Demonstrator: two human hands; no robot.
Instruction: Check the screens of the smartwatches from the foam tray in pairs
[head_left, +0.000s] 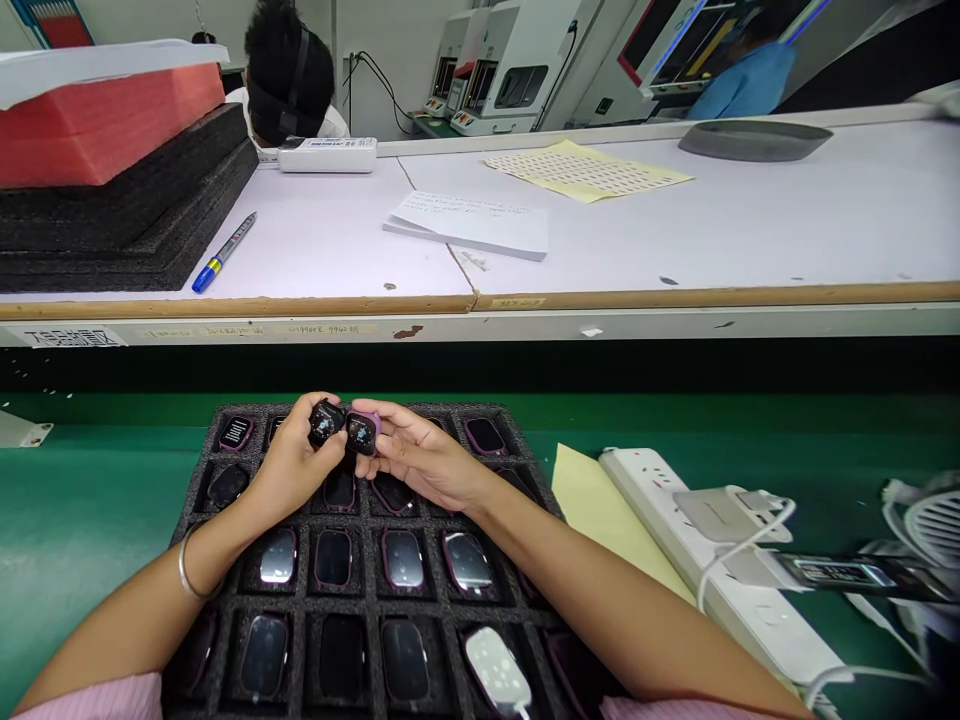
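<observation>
In the head view, a charcoal-grey foam tray with square compartments lies on a green work surface, and both hands are above its far rows, left of its far right corner. The left hand has its thumb and fingers pinched with little gap on a small black rounded watch case with a lit dark face. The right hand grips a small purple rounded-square watch case with a lit dark face between thumb and fingers, the other fingers loosely curled. The two cases sit side by side over the tray, faces turned toward the wearer. A silver metal bangle rings the left wrist, above the tray's left side. In the tray's compartments lie more dark-glass rounded cases, several purple-edged; the farthest ones are partly covered by the hands, so their exact kind is hard to judge. A white speckled rounded block rests in the tray's near row, toward the right. Right of the tray are a pale yellow paper sheet and, beyond it, a long white power strip. Beyond the tray runs a white shelf, bearing a blue-capped pen and a white paper pad.
</observation>
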